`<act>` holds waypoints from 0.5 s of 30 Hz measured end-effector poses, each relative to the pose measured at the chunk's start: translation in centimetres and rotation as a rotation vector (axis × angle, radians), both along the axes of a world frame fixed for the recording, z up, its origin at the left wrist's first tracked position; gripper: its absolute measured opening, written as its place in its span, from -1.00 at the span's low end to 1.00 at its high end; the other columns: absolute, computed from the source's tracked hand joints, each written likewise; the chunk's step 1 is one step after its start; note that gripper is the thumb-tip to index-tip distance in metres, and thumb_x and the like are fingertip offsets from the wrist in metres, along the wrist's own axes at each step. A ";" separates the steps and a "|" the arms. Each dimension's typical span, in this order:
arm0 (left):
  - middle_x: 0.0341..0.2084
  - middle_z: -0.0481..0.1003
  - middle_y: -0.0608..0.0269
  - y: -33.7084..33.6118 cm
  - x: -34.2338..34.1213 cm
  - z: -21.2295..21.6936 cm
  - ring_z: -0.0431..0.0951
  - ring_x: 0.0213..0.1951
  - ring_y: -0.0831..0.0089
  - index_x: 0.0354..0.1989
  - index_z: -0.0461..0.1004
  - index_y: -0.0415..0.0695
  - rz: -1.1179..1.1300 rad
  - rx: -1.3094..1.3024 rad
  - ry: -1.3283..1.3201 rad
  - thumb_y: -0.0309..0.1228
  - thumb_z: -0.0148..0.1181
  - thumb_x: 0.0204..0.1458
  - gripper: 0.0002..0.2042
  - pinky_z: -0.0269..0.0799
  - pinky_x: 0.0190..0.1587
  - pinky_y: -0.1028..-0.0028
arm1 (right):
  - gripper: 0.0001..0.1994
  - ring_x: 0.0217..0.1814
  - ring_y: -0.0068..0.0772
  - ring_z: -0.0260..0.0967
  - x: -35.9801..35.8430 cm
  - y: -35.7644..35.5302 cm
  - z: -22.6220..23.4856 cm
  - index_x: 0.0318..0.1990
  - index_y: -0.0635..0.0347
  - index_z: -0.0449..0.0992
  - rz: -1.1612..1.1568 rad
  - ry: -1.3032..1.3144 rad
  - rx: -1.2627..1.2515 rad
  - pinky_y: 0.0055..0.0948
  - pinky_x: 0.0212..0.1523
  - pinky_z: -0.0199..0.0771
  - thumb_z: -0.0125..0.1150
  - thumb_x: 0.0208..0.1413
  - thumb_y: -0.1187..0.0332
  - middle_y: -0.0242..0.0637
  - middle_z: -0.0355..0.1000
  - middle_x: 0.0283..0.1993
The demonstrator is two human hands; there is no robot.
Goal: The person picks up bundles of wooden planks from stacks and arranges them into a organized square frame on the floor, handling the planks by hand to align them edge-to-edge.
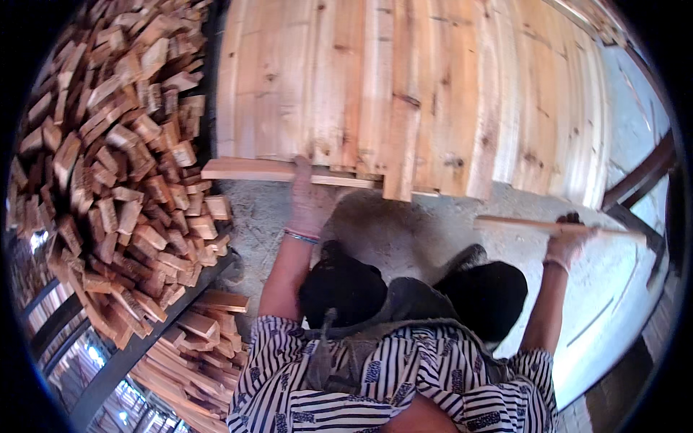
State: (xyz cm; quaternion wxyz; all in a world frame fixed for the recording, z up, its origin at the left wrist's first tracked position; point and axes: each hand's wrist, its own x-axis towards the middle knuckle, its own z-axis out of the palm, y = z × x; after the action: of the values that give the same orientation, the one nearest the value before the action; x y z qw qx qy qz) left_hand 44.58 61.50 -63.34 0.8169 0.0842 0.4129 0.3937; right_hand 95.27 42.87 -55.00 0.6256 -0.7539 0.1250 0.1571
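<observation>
Grey concrete floor [404, 238] under me, stacked pale planks [404, 86] ahead, heap of wood offcuts [115, 166] at my left, daylight.

Site reads as a timber workshop or wood yard: large heap of short cut wood blocks [123, 173] at left, a flat spread of pale sawn planks [404, 94] ahead, bare concrete floor [404, 231], dark metal racking [108, 368] holding stacked wood slats [195, 353].

Heap of short wood offcuts [123, 180], concrete floor [404, 231], dark steel beam [642, 177]
</observation>
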 end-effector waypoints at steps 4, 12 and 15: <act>0.27 0.28 -0.02 -3.3 -0.2 3.7 0.32 0.28 -0.02 0.34 0.17 -0.14 -0.138 0.064 0.138 0.30 -0.02 0.21 -0.22 0.30 0.35 0.02 | -0.30 -0.14 -0.35 0.33 0.2 2.4 1.1 0.00 0.22 0.38 -0.067 -0.055 0.130 -0.28 -0.04 0.44 0.00 0.22 -0.37 -0.22 0.38 -0.12; 0.24 0.31 -0.09 -9.0 -2.9 0.8 0.35 0.27 -0.04 0.31 0.15 -0.16 -0.051 -0.398 0.156 0.31 -0.04 0.21 -0.22 0.31 0.31 -0.12 | -0.38 -0.27 -0.34 0.33 -1.0 -1.1 1.3 -0.11 0.19 0.40 -0.019 -0.002 0.083 -0.36 -0.22 0.40 0.05 0.24 -0.31 -0.28 0.39 -0.28; 0.25 0.27 -0.13 -8.1 -1.9 0.1 0.30 0.30 -0.09 0.31 0.14 -0.16 -0.075 -0.235 0.094 0.33 -0.09 0.22 -0.21 0.25 0.34 -0.16 | -0.38 -0.29 -0.35 0.32 -2.2 0.5 1.7 -0.12 0.22 0.40 -0.046 0.012 0.067 -0.36 -0.22 0.40 0.03 0.25 -0.29 -0.28 0.39 -0.30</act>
State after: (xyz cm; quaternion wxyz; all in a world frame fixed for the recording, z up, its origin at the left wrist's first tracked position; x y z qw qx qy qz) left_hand 42.70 53.44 -63.21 0.8151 0.0218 0.4907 0.3073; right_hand 93.08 43.40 -53.26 0.6533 -0.7284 0.1407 0.1513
